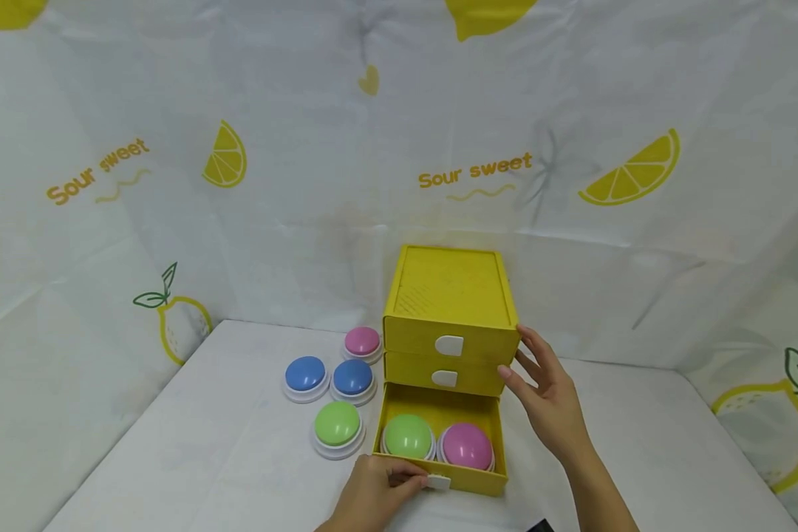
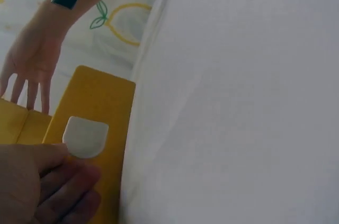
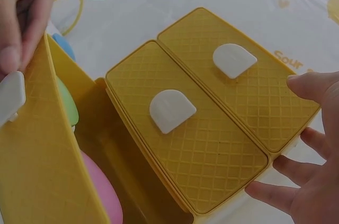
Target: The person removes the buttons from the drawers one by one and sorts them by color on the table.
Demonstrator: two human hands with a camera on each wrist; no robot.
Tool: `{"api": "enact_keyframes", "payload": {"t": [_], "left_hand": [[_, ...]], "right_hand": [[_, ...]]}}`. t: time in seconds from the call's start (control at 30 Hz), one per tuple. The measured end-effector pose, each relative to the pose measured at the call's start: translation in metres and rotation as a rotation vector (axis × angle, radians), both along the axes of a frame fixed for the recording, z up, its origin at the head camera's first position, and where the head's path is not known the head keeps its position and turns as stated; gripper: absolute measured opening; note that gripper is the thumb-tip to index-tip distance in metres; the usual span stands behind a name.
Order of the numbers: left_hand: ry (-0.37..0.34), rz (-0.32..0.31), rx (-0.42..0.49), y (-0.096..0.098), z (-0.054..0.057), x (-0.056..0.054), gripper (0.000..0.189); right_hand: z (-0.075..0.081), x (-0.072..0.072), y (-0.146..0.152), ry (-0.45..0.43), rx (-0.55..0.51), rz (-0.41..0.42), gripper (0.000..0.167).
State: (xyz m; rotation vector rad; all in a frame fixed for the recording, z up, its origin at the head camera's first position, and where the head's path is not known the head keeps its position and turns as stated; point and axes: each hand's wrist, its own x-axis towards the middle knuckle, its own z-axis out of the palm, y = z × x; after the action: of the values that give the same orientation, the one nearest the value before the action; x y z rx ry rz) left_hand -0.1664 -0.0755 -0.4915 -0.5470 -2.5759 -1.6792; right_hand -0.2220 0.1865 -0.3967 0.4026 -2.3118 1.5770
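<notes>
A yellow drawer cabinet stands at the back of the table, its bottom drawer pulled out and the two upper ones closed. Inside the open drawer, a green dome-topped button is on the left and a pink one on the right, both on white bases. My left hand pinches the white handle tab on this drawer's front. At the cabinet's right side is my right hand, fingers spread, fingertips right at the edge of the upper drawers.
Left of the cabinet sit two blue buttons, a green button and a pink button farther back. A lemon-printed white cloth hangs behind the table. Part of a dark object shows at the bottom edge.
</notes>
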Motion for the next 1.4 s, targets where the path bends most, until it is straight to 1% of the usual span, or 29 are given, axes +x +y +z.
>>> {"api": "enact_keyframes", "payload": {"t": [0.07, 0.13, 0.2, 0.27, 0.33, 0.37, 0.43, 0.5, 0.6, 0.7, 0.77, 0.83, 0.93, 1.0, 1.1, 1.23, 1.3, 1.4], "left_hand": [[0.051, -0.005, 0.001, -0.001, 0.009, 0.000, 0.014], [0.099, -0.001, 0.021, 0.001, 0.018, -0.002, 0.013], [0.127, 0.002, 0.044, 0.004, 0.028, -0.007, 0.010], [0.145, 0.012, 0.037, 0.009, 0.038, -0.015, 0.008], [0.111, 0.008, 0.020, 0.014, 0.048, -0.025, 0.007], [0.084, -0.007, 0.014, 0.018, 0.052, -0.031, 0.008], [0.013, -0.051, -0.012, 0.024, 0.058, -0.044, 0.012], [-0.069, -0.113, -0.064, 0.031, 0.061, -0.056, 0.019], [-0.117, -0.212, -0.213, 0.041, 0.062, -0.071, 0.034], [-0.115, -0.292, -0.370, 0.051, 0.061, -0.080, 0.048], [-0.097, -0.336, -0.463, 0.056, 0.059, -0.083, 0.055], [-0.079, -0.376, -0.542, 0.060, 0.057, -0.085, 0.056], [-0.045, -0.409, -0.615, 0.064, 0.055, -0.085, 0.053], [-0.028, -0.412, -0.622, 0.065, 0.054, -0.085, 0.050], [-0.002, -0.403, -0.613, 0.065, 0.053, -0.086, 0.047], [0.033, -0.411, -0.594, 0.061, 0.051, -0.089, 0.045], [0.024, -0.417, -0.570, 0.059, 0.050, -0.090, 0.045], [0.002, -0.409, -0.529, 0.055, 0.049, -0.089, 0.044]], "right_hand": [[0.000, 0.000, 0.000, 0.000, -0.003, 0.000, 0.065], [0.000, 0.000, -0.001, -0.001, -0.003, -0.002, 0.065], [0.001, 0.000, -0.001, -0.001, 0.000, -0.006, 0.065], [0.000, 0.000, -0.001, -0.002, 0.006, -0.010, 0.065], [0.000, 0.000, -0.001, 0.000, 0.013, -0.013, 0.066], [0.000, 0.000, -0.001, 0.001, 0.017, -0.015, 0.066], [0.000, 0.000, 0.000, 0.002, 0.026, -0.017, 0.067], [0.001, 0.000, 0.000, 0.005, 0.033, -0.017, 0.068], [0.000, 0.000, 0.001, 0.015, 0.045, -0.014, 0.069], [-0.002, 0.001, 0.002, 0.032, 0.044, -0.007, 0.069], [-0.004, 0.000, 0.002, 0.039, 0.038, 0.002, 0.069], [-0.005, -0.001, 0.002, 0.038, 0.033, 0.005, 0.070], [-0.006, -0.002, 0.002, 0.027, 0.030, 0.002, 0.070], [-0.006, -0.002, 0.002, 0.023, 0.033, -0.007, 0.071], [-0.007, -0.002, 0.001, 0.020, 0.026, -0.012, 0.071], [-0.007, -0.002, -0.001, 0.028, 0.030, -0.024, 0.073], [-0.007, -0.001, -0.002, 0.034, 0.035, -0.035, 0.073], [-0.007, -0.001, -0.003, 0.037, 0.025, -0.039, 0.073]]}}
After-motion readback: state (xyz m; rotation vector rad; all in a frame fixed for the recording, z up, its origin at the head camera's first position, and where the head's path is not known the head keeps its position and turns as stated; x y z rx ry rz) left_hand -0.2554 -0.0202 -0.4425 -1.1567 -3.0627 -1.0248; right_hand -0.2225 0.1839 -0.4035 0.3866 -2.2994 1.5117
